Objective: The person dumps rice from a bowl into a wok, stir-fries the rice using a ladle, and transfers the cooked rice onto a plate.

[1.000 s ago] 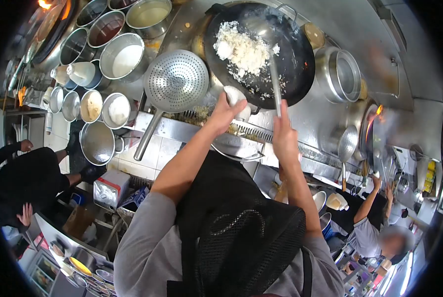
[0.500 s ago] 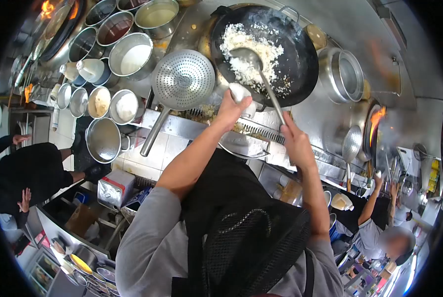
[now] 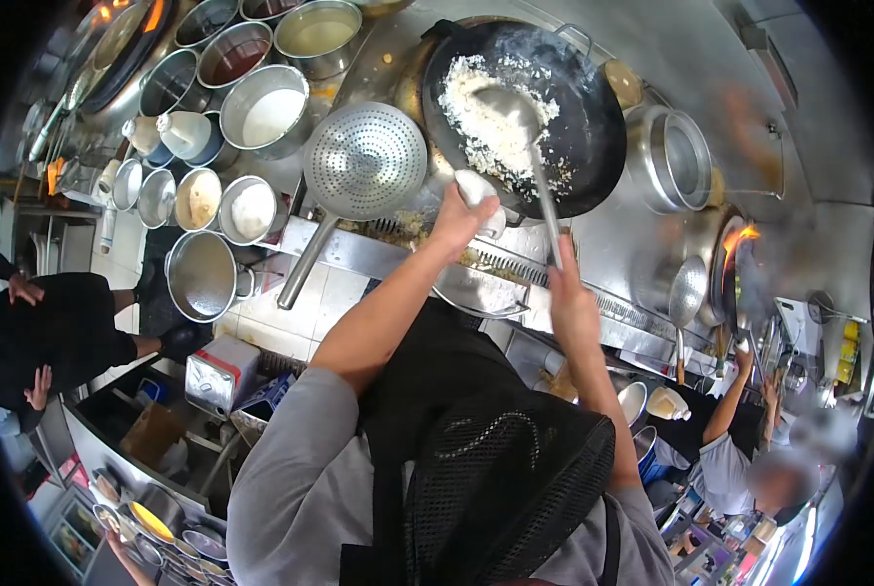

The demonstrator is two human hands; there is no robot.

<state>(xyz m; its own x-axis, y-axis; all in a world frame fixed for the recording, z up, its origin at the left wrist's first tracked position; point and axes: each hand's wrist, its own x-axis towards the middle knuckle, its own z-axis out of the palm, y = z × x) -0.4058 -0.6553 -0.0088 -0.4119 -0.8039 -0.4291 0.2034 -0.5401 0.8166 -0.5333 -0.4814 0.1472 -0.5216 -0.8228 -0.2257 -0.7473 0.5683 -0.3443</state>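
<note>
A black wok (image 3: pixel 583 127) with white rice (image 3: pixel 471 98) in it sits on the stove ahead of me, faint steam rising from it. My left hand (image 3: pixel 464 223) is closed on a folded white cloth (image 3: pixel 475 188) at the wok's near edge; whatever the cloth covers is hidden. In my right hand (image 3: pixel 570 293) is the handle of a metal ladle (image 3: pixel 546 200), its bowl resting in the rice. Left of the wok lies a perforated strainer (image 3: pixel 367 161), its handle pointing toward me.
Steel pots (image 3: pixel 264 112) and small seasoning bowls (image 3: pixel 251 210) crowd the left side. Stacked metal basins (image 3: pixel 676 161) stand right of the wok. Farther right, flame (image 3: pixel 743 237) rises at another wok, with a co-worker (image 3: pixel 730 469) beside it. Another person (image 3: pixel 46 332) is at the left.
The ladle's bowl has shifted right through the rice, and its handle is now steeper. My right hand has moved slightly down and left. The left hand stays at the wok's edge with the cloth.
</note>
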